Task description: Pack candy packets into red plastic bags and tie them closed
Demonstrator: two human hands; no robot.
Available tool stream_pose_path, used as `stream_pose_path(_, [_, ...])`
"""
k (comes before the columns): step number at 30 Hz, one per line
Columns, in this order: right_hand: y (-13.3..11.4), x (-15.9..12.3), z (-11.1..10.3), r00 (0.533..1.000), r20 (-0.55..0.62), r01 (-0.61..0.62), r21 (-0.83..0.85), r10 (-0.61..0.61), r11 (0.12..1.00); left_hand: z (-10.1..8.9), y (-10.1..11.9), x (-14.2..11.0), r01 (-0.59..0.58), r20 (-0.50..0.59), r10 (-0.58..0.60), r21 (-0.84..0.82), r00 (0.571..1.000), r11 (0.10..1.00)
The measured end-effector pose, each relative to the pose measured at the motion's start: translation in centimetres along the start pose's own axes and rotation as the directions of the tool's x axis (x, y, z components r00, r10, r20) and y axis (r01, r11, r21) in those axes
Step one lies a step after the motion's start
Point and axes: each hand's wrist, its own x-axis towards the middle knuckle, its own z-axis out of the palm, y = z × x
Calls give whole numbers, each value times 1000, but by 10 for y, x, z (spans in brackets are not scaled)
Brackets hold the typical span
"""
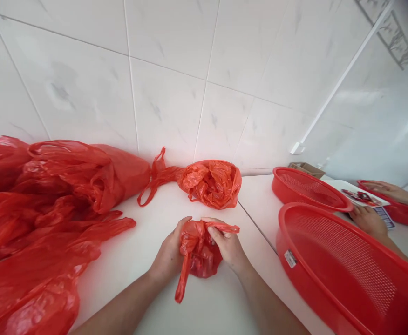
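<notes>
Between my two hands is a small red plastic bag (206, 256), bunched and twisted near its top, with something dark inside that I cannot make out. My left hand (171, 253) is closed around the bag's left side. One handle loop hangs down towards me beside it. My right hand (230, 246) pinches the bag's upper right, thumb on top, where the other handle loop sticks out to the right. Just beyond my hands lies a crumpled red plastic bag (211, 184) on the white table (148, 260), its handles trailing left.
A large heap of red plastic bags (60, 195) covers the left side. To the right stand a big red plastic basket (329, 274) and a smaller red basket (309, 188). Past them, another person's hands (370, 221) work near a printed sheet (361, 195). A tiled wall (169, 93) rises behind.
</notes>
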Motion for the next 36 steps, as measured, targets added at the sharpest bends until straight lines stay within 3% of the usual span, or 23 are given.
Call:
stream_pose_path(2, [4,1,2,996,-48,-67,102,72,993,-3,2,-3,-200,-13,205,169,979,965])
stream_pose_path(4, [7,4,2,990,-66,-104,245,123,964,-5,5,-8,-401,-12,435,367,900,839])
stream_pose_path(6, [9,7,2,989,-59,-111,336,139,935,-7,7,-14,-525,45,595,526,803,669])
stream_pose_path(8, [10,8,0,988,-50,-117,349,144,930,-7,9,-19,-584,106,675,609,730,536])
stream_pose_path(11, [8,7,-2,986,-59,-126,328,154,936,-8,9,-21,-604,131,719,656,683,454])
stream_pose_path(16, [5,7,-10,968,-127,-156,369,216,916,-12,14,-19,-633,133,757,650,640,421])
stream_pose_path(18, [8,10,-13,952,-164,-187,365,261,912,-10,19,-21,-667,178,750,615,637,420])
stream_pose_path(25, [29,23,-25,889,-298,-263,288,347,921,6,34,-30,-780,317,759,500,569,376])
stream_pose_path(31, [29,33,-34,840,-349,-342,255,415,905,8,41,-34,-806,299,770,404,563,432])
stream_pose_path(36, [29,33,-34,851,-306,-353,269,427,896,10,42,-37,-803,287,766,374,575,463])
